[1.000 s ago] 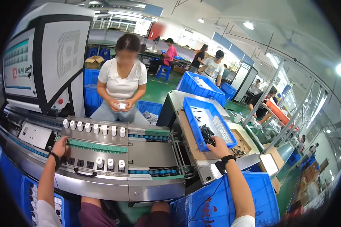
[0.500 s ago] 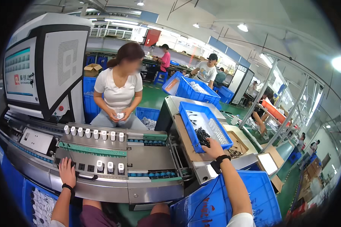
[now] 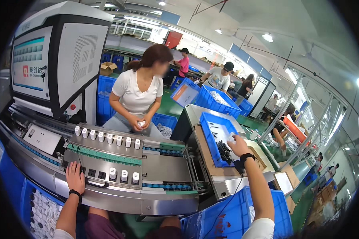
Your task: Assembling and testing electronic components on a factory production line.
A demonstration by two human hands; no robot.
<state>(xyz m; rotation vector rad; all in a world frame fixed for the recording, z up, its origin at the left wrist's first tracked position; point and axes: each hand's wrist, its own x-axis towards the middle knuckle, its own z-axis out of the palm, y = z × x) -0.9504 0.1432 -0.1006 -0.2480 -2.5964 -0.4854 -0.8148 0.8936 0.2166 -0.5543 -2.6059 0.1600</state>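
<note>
My left hand (image 3: 75, 176) lies flat with outstretched fingers on the metal work plate (image 3: 119, 165), beside two black sockets (image 3: 97, 173). To the right of those, several white chargers (image 3: 124, 175) stand upright. A longer row of white chargers (image 3: 109, 138) stands behind a green strip (image 3: 103, 153). My right hand (image 3: 240, 146) is over the right side of the blue tray (image 3: 217, 159), its fingers closed at a small white piece (image 3: 230, 137) that looks like a charger. Black cables (image 3: 224, 152) lie in the tray beside it. My palm hides part of the tray.
A machine with a screen (image 3: 32, 67) rises at the left. Across the line a person (image 3: 141, 93) in a white shirt holds a small white item. Blue bins stand below: one with white parts (image 3: 44, 213) at lower left, another (image 3: 267, 203) under my right arm.
My right hand has moved from the black cables to the white items at the tray's right side. My left hand stays on the plate. The view has shifted slightly.
</note>
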